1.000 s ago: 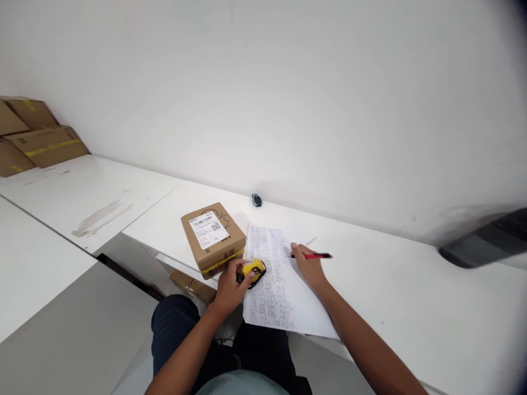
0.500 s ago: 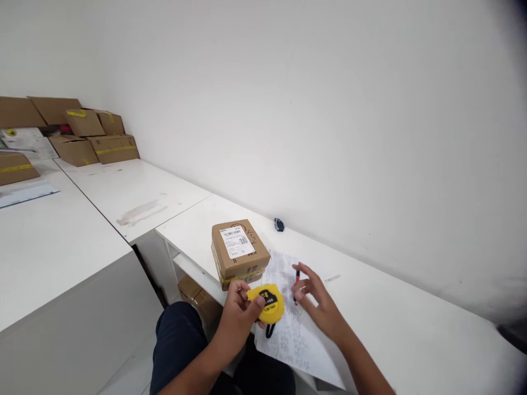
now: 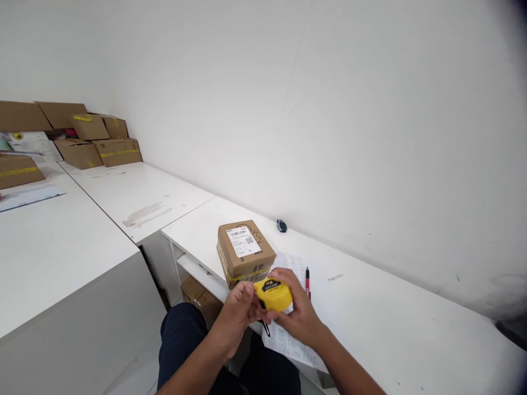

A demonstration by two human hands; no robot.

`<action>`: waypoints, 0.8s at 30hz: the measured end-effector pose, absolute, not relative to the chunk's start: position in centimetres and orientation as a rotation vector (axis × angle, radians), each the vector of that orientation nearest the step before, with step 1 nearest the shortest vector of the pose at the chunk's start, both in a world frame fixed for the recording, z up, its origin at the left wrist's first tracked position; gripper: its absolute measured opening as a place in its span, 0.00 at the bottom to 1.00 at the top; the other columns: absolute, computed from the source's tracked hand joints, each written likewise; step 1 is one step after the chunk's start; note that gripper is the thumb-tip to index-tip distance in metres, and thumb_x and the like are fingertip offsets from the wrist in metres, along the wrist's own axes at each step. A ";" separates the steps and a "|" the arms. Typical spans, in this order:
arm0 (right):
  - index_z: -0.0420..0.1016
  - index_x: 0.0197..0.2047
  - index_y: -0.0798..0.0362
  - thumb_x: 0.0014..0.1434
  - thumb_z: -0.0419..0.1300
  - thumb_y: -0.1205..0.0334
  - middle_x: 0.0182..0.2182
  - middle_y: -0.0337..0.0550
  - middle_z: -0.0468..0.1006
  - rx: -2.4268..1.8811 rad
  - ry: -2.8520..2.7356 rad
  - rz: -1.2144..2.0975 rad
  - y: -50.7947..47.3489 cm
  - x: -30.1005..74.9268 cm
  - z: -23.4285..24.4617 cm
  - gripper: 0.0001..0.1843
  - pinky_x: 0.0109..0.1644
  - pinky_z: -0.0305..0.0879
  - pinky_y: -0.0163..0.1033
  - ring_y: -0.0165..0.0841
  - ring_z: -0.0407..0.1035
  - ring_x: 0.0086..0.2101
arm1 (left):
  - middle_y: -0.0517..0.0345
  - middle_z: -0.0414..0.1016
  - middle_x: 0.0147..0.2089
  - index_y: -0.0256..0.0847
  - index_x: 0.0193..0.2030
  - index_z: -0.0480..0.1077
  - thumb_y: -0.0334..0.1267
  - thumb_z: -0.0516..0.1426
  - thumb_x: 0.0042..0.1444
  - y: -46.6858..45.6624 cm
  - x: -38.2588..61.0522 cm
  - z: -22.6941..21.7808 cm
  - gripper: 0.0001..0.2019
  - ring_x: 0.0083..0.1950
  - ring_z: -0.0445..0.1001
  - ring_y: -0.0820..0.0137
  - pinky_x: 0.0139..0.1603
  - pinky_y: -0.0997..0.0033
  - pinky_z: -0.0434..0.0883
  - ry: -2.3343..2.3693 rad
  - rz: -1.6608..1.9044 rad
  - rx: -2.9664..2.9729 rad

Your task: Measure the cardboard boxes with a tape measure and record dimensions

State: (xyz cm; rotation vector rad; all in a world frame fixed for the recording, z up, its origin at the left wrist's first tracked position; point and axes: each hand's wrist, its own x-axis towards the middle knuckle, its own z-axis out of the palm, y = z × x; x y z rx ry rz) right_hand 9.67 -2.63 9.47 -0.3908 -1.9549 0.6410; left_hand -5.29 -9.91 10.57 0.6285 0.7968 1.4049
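Both my hands hold a yellow tape measure [image 3: 274, 294] just above the table's near edge. My left hand [image 3: 236, 315] grips it from the left with curled fingers. My right hand [image 3: 302, 315] wraps over its right side. A small cardboard box [image 3: 245, 253] with a white shipping label stands right behind the tape measure. Under my right hand lies a printed sheet of paper [image 3: 288, 343]. A red pen [image 3: 307, 280] rests on the sheet, free of my fingers.
A small dark object [image 3: 281, 225] sits by the wall on the white table [image 3: 411, 323]. More cardboard boxes [image 3: 102, 144] are stacked at the far left on adjoining white tables. Another box [image 3: 200, 296] sits under the table near my knee.
My right hand let go of the red pen onto the paper and came over to grip the tape measure. My left hand lifted the tape measure off the sheet. The view swung left.
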 end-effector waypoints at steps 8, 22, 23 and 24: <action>0.65 0.49 0.47 0.53 0.68 0.47 0.36 0.40 0.76 -0.663 -1.272 1.027 6.1 11.7 12.2 0.25 0.28 0.63 0.34 0.27 0.64 0.25 | 0.68 0.65 0.23 0.40 0.31 0.64 0.54 0.68 0.44 -10.3 -13.2 10.3 0.23 0.22 0.65 0.79 0.28 0.77 0.68 1.064 1.741 0.539; 0.72 0.46 0.54 0.48 0.68 0.41 0.24 0.33 0.69 -0.882 -1.167 1.128 10.9 8.0 9.5 0.30 0.23 0.54 0.33 0.24 0.56 0.20 | 0.69 0.55 0.16 0.43 0.21 0.57 0.54 0.61 0.48 -6.9 -20.5 8.9 0.22 0.20 0.56 0.76 0.25 0.74 0.60 1.550 1.669 0.880; 0.72 0.46 0.54 0.47 0.68 0.41 0.25 0.33 0.70 -0.884 -1.177 1.131 10.8 7.8 9.5 0.30 0.23 0.54 0.33 0.25 0.56 0.20 | 0.69 0.56 0.16 0.43 0.21 0.58 0.54 0.60 0.49 -6.4 -20.3 9.1 0.21 0.20 0.57 0.75 0.26 0.74 0.60 1.582 1.632 0.940; 0.72 0.46 0.54 0.47 0.68 0.40 0.25 0.33 0.70 -0.889 -1.185 1.133 10.8 7.5 9.5 0.31 0.23 0.54 0.33 0.25 0.55 0.20 | 0.68 0.58 0.16 0.43 0.21 0.58 0.54 0.59 0.50 -6.0 -20.0 9.4 0.21 0.21 0.58 0.75 0.26 0.73 0.60 1.615 1.595 0.996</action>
